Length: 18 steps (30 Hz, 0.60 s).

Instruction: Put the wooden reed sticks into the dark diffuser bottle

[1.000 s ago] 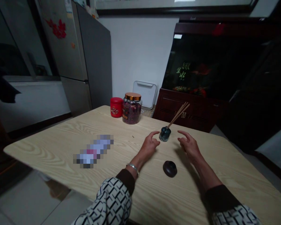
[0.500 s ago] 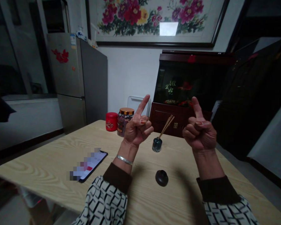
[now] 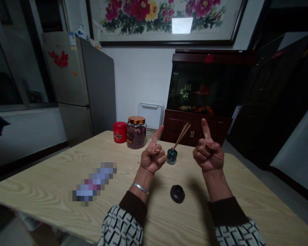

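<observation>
Grey refrigerator (image 3: 101, 89), one: well left of and beyond the diffuser bottle (image 3: 171, 157). Flat pixelated item (image 3: 93, 184), detail obscured: on the wood-grain table (image 3: 53, 181), left of the bottle and nearer the viewer. Red canister (image 3: 119, 132), one: left of and behind the bottle. Glass jar (image 3: 136, 137), copper-coloured lid (image 3: 136, 120): just beside the canister, on the side toward the bottle. Left hand (image 3: 153, 158), silver bangle (image 3: 141, 188) at wrist: raised just left of the bottle, index finger extended upward and apart, other fingers folded together into the palm; whether it touches the bottle cannot be told. Diffuser bottle, blue-green glass: upright on the table, reeds (image 3: 182, 135) leaning out rightward. Dark round cap (image 3: 177, 194): on the table, viewer's side of the bottle. Right hand (image 3: 208, 155): raised right of the bottle, apart from it; index finger upward, the others folded together.
</observation>
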Motion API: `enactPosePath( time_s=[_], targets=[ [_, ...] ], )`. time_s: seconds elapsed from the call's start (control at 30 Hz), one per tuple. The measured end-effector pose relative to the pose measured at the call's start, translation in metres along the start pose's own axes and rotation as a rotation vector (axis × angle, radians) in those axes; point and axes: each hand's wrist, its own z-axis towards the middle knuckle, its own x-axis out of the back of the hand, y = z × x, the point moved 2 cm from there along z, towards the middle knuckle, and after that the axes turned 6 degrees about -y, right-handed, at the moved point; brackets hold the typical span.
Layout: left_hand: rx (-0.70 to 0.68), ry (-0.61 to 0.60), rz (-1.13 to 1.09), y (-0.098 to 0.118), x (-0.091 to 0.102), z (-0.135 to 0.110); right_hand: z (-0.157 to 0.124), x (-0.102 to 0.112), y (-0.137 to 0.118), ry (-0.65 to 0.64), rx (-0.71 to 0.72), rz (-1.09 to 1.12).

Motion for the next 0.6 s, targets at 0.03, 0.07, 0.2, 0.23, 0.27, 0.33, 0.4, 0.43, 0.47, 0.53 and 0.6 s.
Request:
enactPosePath(
  time_s=[0.03, 0.07, 0.2, 0.23, 0.27, 0.33, 0.4, 0.43, 0.47, 0.53, 0.6],
  targets=[
    [0.001, 0.008, -0.001, 0.000, 0.002, 0.000, 0.000, 0.002, 0.001, 0.006, -0.001, 0.002],
    [0.000, 0.020, -0.003, 0.000, 0.004, 0.000, 0.001, 0.004, 0.004, 0.016, -0.001, 0.007],
    [0.014, 0.144, -0.034, -0.006, 0.029, -0.004, 0.003, 0.025, 0.034, 0.098, -0.086, -0.030],
    [0.028, 0.198, -0.040, -0.010, 0.041, -0.007, 0.004, 0.032, 0.048, 0.136, -0.151, -0.094],
    [0.047, 0.259, -0.039, -0.014, 0.054, -0.011, 0.005, 0.041, 0.064, 0.181, -0.233, -0.187],
    [0.082, 0.428, -0.014, -0.026, 0.083, -0.022, 0.006, 0.057, 0.099, 0.295, -0.411, -0.462],
    [0.139, 0.602, 0.067, -0.039, 0.110, -0.034, 0.009, 0.068, 0.134, 0.319, -0.488, -0.572],
    [0.171, 0.643, 0.126, -0.046, 0.120, -0.040, 0.011, 0.072, 0.149, 0.317, -0.500, -0.609],
    [0.198, 0.659, 0.189, -0.052, 0.127, -0.044, 0.014, 0.074, 0.163, 0.306, -0.499, -0.632],
    [0.263, 0.650, 0.310, -0.064, 0.135, -0.050, 0.021, 0.075, 0.186, 0.271, -0.487, -0.688],
    [0.302, 0.625, 0.429, -0.073, 0.137, -0.050, 0.026, 0.075, 0.202, 0.229, -0.478, -0.740]
  ],
)
